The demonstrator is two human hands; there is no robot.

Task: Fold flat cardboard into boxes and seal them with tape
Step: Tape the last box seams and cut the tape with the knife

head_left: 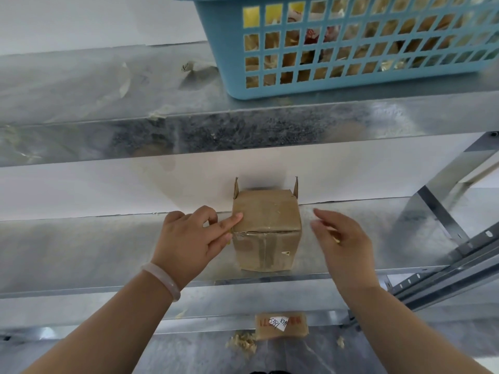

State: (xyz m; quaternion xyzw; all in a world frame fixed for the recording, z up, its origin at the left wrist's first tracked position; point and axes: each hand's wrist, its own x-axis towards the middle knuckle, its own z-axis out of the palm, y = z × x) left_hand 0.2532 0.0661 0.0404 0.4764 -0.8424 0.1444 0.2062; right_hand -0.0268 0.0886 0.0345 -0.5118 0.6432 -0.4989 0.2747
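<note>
You had one small cardboard box (266,229) in front of you, standing on the middle metal shelf (94,252) close to its front edge, with clear tape running over its top and down its near face. Two flaps stood up at its far corners, against the white wall (108,182) behind.

Your left hand (189,238) lay against the box's left side, the forefinger pressed along the upper left edge and the thumb above it; that grip was loosely curled, touching the box without closing around it. One pale bangle (164,279) sat on that wrist. Your right hand (343,238) was just beside the box's right side and apart from it, its grip spread with the fingers fanned and blurred; something small and yellowish showed at the palm, but I could not tell what it was.

Below, one flatter brown parcel (281,325) with red print and a white handwritten label lay on the lower shelf (189,354), with scraps of crumpled tape (241,344) just beside it.

Above, one blue plastic basket (351,47) with square holes stood on the upper shelf (108,85), holding brownish packets that I could not count. Bits of old tape stuck to that shelf's top and front lip.

All three shelves were shiny galvanized metal, carried at the right by a grey slotted frame (445,273).
</note>
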